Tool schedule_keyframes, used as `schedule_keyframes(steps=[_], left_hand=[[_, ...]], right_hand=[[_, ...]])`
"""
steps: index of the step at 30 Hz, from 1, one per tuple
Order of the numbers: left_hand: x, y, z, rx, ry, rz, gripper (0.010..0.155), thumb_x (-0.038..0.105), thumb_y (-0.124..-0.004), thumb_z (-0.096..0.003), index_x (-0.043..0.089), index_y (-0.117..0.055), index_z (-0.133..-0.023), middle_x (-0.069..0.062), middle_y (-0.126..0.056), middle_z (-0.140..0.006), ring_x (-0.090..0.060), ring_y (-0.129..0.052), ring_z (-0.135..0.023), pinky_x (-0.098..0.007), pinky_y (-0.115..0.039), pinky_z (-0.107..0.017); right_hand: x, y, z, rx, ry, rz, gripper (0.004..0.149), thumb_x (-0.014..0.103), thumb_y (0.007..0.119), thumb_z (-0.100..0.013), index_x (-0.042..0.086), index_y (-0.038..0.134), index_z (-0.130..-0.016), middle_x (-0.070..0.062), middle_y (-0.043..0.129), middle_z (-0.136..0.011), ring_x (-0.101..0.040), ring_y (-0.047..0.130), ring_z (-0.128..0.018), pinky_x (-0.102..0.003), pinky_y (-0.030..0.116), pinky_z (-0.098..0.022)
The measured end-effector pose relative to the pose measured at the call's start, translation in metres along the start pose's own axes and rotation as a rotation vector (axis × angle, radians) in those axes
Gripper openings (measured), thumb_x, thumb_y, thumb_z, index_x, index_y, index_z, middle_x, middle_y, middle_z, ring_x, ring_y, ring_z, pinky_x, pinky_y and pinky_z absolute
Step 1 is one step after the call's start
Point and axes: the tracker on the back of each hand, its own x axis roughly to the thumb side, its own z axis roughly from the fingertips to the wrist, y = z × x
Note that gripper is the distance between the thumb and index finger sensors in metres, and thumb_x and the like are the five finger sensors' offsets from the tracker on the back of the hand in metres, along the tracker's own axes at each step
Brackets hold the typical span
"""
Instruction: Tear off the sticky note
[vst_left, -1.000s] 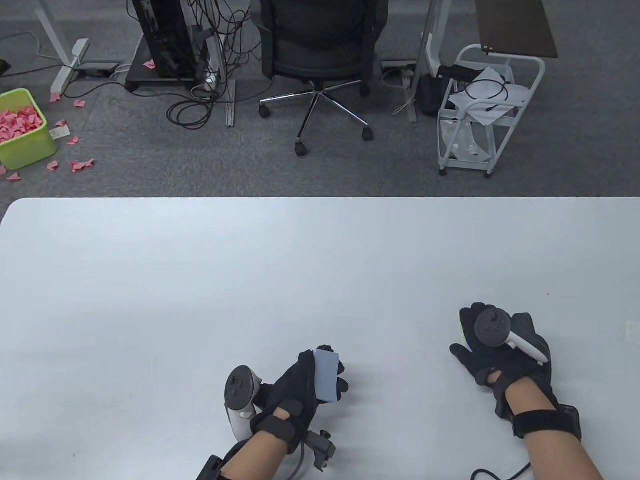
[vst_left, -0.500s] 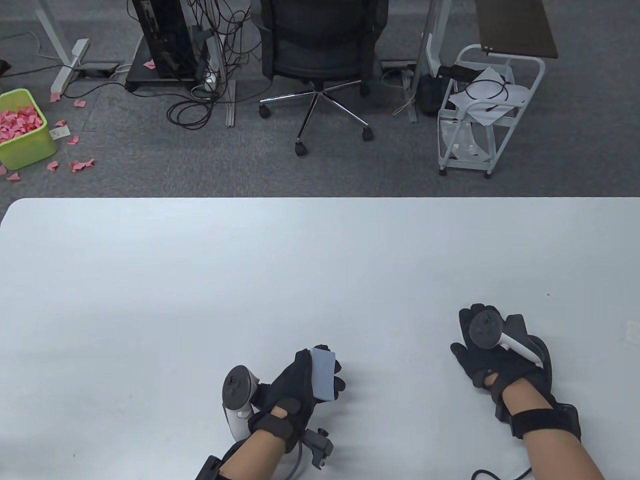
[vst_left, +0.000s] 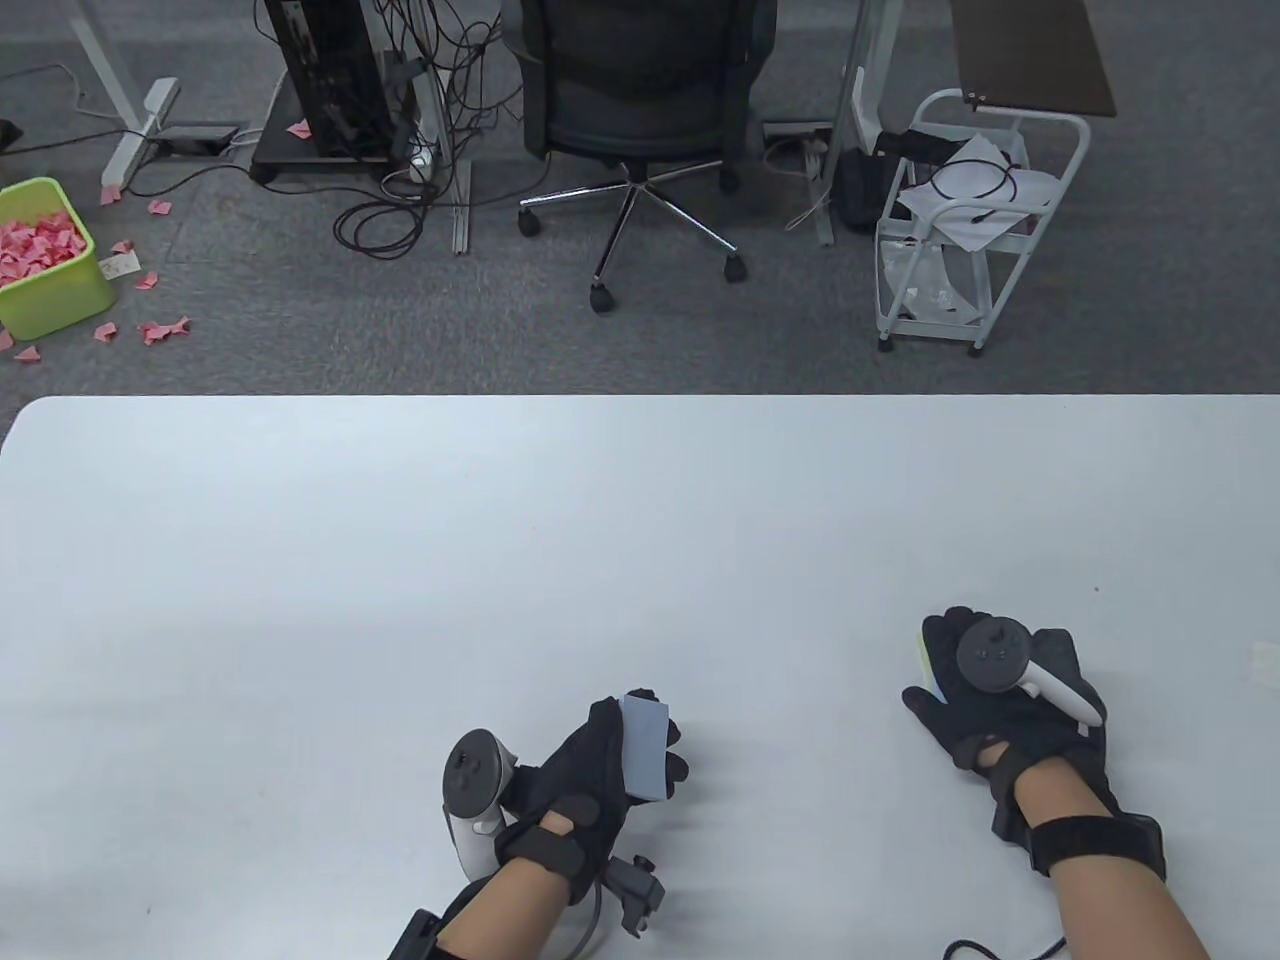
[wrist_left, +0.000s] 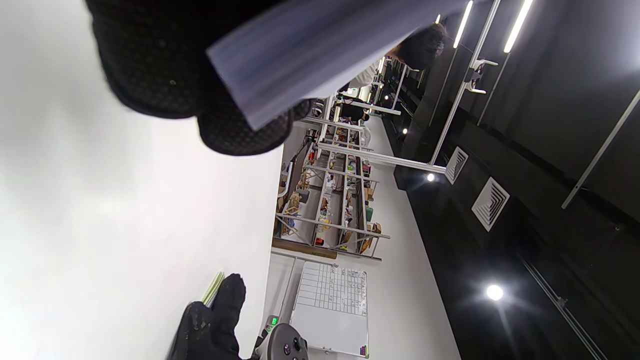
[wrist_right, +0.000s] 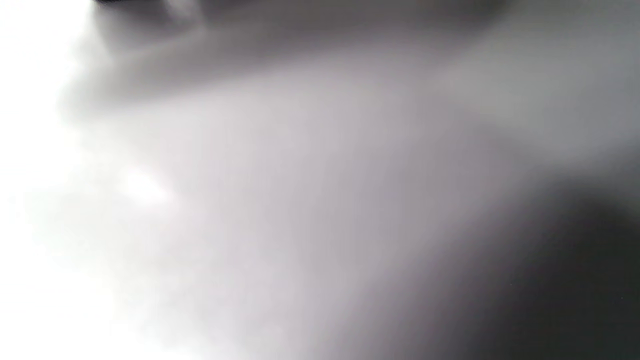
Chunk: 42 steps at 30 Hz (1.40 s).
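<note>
My left hand (vst_left: 598, 765) holds a pale blue sticky note pad (vst_left: 646, 746) just above the table near the front edge, thumb on one side and fingers on the other. The pad fills the top of the left wrist view (wrist_left: 310, 45) between the gloved fingertips (wrist_left: 150, 65). My right hand (vst_left: 965, 705) lies palm down on the table at the right, on a yellow-green pad whose edge (vst_left: 927, 668) shows beside the fingers. That hand (wrist_left: 212, 320) and pad edge (wrist_left: 214, 288) also show in the left wrist view. The right wrist view is only blur.
The white table (vst_left: 500, 560) spreads out beyond both hands. On the floor behind it stand a green bin of pink paper scraps (vst_left: 45, 255), an office chair (vst_left: 640, 110) and a white cart (vst_left: 965, 215). A small pale object (vst_left: 1266, 662) lies at the table's right edge.
My right hand has rocked a little on its pad, its tracker shifting left and then back right. My left hand and the blue pad have barely moved.
</note>
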Motion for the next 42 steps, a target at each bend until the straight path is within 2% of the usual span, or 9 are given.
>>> schedule_keyframes(steps=[8, 12, 16, 19, 26, 32, 36, 39, 42], left_hand=[[0.001, -0.003, 0.000, 0.000, -0.004, 0.012, 0.073, 0.051, -0.053, -0.0657, -0.008, -0.060, -0.110, -0.026, -0.080, -0.098, -0.041, -0.097, -0.070, -0.056, -0.085, -0.051], [0.001, -0.001, -0.001, 0.010, -0.002, 0.009, 0.073, 0.051, -0.053, -0.0658, -0.008, -0.060, -0.110, -0.027, -0.080, -0.098, -0.040, -0.097, -0.070, -0.056, -0.085, -0.051], [-0.002, 0.001, -0.004, 0.014, 0.016, 0.021, 0.074, 0.051, -0.053, -0.0660, -0.007, -0.059, -0.110, -0.027, -0.079, -0.098, -0.041, -0.097, -0.070, -0.057, -0.085, -0.052], [-0.006, 0.001, -0.004, 0.012, 0.045, 0.065, 0.074, 0.051, -0.053, -0.0661, -0.007, -0.059, -0.110, -0.027, -0.078, -0.099, -0.041, -0.096, -0.071, -0.057, -0.085, -0.052], [-0.010, -0.001, -0.003, -0.008, 0.072, 0.088, 0.074, 0.051, -0.052, -0.0662, -0.007, -0.058, -0.111, -0.027, -0.077, -0.099, -0.041, -0.096, -0.072, -0.057, -0.084, -0.053], [-0.018, -0.002, -0.004, -0.060, 0.140, 0.167, 0.078, 0.055, -0.050, -0.0668, -0.009, -0.054, -0.113, -0.030, -0.073, -0.101, -0.043, -0.093, -0.075, -0.057, -0.083, -0.054], [-0.019, -0.003, -0.006, -0.117, 0.154, 0.159, 0.088, 0.062, -0.060, -0.0675, -0.011, -0.046, -0.115, -0.034, -0.065, -0.105, -0.049, -0.086, -0.079, -0.061, -0.079, -0.057], [-0.018, -0.003, -0.007, -0.110, 0.212, 0.045, 0.080, 0.054, -0.063, -0.0688, -0.010, -0.047, -0.114, -0.033, -0.065, -0.105, -0.050, -0.088, -0.079, -0.060, -0.082, -0.055], [-0.020, -0.004, -0.007, -0.056, 0.235, -0.040, 0.069, 0.045, -0.064, -0.0678, -0.009, -0.060, -0.109, -0.032, -0.073, -0.100, -0.050, -0.091, -0.075, -0.060, -0.084, -0.052]], right_hand=[[0.007, -0.006, 0.008, -0.106, -0.011, 0.022, 0.081, 0.067, 0.059, -0.045, 0.036, 0.007, -0.098, 0.010, -0.007, -0.104, -0.021, -0.009, -0.100, -0.047, 0.013, -0.078], [0.020, -0.015, 0.034, -0.329, -0.123, 0.002, 0.082, 0.067, 0.066, -0.042, 0.033, 0.021, -0.101, 0.006, 0.008, -0.109, -0.025, 0.007, -0.104, -0.049, 0.025, -0.077], [0.045, -0.019, 0.063, -0.410, -0.229, 0.006, 0.080, 0.066, 0.069, -0.043, 0.033, 0.028, -0.103, 0.004, 0.016, -0.111, -0.028, 0.016, -0.106, -0.050, 0.030, -0.077], [0.065, -0.016, 0.081, -0.490, -0.321, -0.029, 0.074, 0.063, 0.073, -0.042, 0.032, 0.043, -0.102, 0.001, 0.032, -0.112, -0.032, 0.032, -0.106, -0.051, 0.039, -0.076], [0.103, 0.000, 0.106, -0.540, -0.463, -0.062, 0.073, 0.062, 0.075, -0.042, 0.030, 0.047, -0.101, 0.001, 0.038, -0.112, -0.032, 0.039, -0.106, -0.050, 0.044, -0.076], [0.115, 0.008, 0.118, -0.547, -0.544, -0.015, 0.072, 0.062, 0.074, -0.042, 0.030, 0.048, -0.101, 0.001, 0.038, -0.112, -0.032, 0.039, -0.106, -0.050, 0.045, -0.076], [0.117, 0.010, 0.122, -0.535, -0.579, -0.014, 0.072, 0.062, 0.074, -0.042, 0.030, 0.048, -0.101, 0.001, 0.039, -0.112, -0.032, 0.041, -0.106, -0.050, 0.046, -0.075], [0.117, 0.010, 0.123, -0.526, -0.590, -0.023, 0.071, 0.062, 0.075, -0.043, 0.031, 0.049, -0.101, 0.001, 0.039, -0.112, -0.032, 0.041, -0.106, -0.050, 0.046, -0.075], [0.115, 0.008, 0.125, -0.529, -0.603, -0.039, 0.071, 0.062, 0.074, -0.043, 0.030, 0.049, -0.101, 0.001, 0.039, -0.112, -0.032, 0.041, -0.106, -0.050, 0.046, -0.075]])
